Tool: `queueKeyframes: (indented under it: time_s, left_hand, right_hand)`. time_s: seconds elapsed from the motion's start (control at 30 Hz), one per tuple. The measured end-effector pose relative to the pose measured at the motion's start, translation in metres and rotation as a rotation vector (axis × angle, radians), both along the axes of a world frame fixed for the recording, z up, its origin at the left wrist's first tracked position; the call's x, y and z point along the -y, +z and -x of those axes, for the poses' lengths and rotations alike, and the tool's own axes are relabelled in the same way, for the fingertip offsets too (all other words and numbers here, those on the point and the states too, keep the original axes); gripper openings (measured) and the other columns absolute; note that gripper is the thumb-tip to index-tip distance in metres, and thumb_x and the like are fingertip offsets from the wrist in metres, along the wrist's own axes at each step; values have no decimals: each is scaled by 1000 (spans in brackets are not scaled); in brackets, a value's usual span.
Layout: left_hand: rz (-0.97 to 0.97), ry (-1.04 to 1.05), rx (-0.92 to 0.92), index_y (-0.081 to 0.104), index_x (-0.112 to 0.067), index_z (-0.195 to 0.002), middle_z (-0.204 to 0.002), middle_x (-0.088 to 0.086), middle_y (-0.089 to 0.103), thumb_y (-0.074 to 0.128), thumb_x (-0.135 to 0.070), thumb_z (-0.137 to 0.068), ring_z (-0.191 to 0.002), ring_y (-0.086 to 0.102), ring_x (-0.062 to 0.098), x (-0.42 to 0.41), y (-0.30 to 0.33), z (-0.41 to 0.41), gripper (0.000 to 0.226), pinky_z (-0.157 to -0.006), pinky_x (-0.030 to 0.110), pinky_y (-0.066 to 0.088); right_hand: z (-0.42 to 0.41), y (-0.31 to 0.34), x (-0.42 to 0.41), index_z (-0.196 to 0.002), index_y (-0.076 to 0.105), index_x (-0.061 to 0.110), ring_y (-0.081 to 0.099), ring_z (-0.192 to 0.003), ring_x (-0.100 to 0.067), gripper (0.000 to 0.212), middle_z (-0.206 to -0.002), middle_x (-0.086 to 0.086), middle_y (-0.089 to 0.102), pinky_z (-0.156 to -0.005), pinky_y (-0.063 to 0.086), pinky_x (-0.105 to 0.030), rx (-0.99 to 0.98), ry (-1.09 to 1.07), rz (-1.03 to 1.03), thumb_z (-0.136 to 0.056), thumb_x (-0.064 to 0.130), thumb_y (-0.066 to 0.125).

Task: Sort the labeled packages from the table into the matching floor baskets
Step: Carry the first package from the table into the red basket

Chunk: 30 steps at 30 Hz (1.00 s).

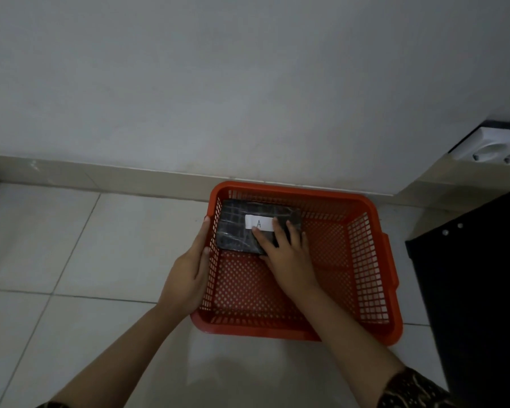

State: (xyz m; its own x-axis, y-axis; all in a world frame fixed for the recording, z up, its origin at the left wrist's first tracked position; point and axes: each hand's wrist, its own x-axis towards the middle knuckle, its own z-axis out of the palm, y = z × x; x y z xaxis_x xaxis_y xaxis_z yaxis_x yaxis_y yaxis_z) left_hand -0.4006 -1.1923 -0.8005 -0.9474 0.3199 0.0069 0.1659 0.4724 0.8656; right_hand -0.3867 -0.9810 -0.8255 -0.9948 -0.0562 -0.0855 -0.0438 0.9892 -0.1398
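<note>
A red perforated basket (374, 260) stands on the tiled floor against the wall. Inside it, in the far left corner, lies a dark wrapped package (236, 228) with a white label (258, 222) marked "A". My right hand (283, 254) reaches into the basket and lies flat on the package's right end, with the fingers spread over it and touching the label. My left hand (189, 269) rests outside the basket against its left wall, thumb at the rim.
A dark panel (477, 284), perhaps the table's side, stands at the right beside the basket. A white object with two knobs (495, 148) sits above it. Pale floor tiles (56, 260) extend to the left, up to a skirting board.
</note>
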Motion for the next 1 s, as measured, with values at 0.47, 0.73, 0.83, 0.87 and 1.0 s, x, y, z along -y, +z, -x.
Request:
queueKeyframes:
  time_s: [0.47,0.73,0.83,0.87,1.0]
  left_hand:
    - [37,51,-37,15,-32,-149,-104,-22,57,26,-30,-101,-76,60,-17,-2,-2,0,49,-63,0,43]
    - [71,30,-31,14,-32,-149,-105,-11,61,24,-36,-99,-67,58,-11,-1,1,0,51,-60,1,41]
    - [110,-8,10,9,-35,-149,-127,-6,57,24,-39,-100,-84,59,-4,1,12,-1,52,-73,10,44]
    - [135,-21,24,8,-35,-150,-138,-4,51,26,-39,-100,-98,58,4,2,20,-5,53,-82,20,46]
    - [556,-28,183,13,-17,-151,-156,14,25,34,-39,-98,-137,33,33,7,66,-16,61,-107,46,33]
  right_hand:
    - [-18,27,-56,-145,33,30,19,-142,-33,62,-158,-11,18,-116,21,-53,15,21,309,-90,31,62]
    - [-14,11,-43,-139,45,26,32,-132,-38,47,-152,-14,33,-110,31,-47,3,-5,141,-94,25,55]
    - [-11,22,-42,-143,35,33,25,-136,-35,50,-156,-9,25,-112,23,-54,106,-14,69,-96,36,49]
    - [-14,31,-40,-144,33,33,22,-138,-35,50,-156,-7,24,-112,21,-57,140,-29,72,-96,39,46]
    - [-33,87,-29,-134,50,16,36,-131,-33,40,-145,-11,43,-109,31,-54,115,-115,239,-94,21,50]
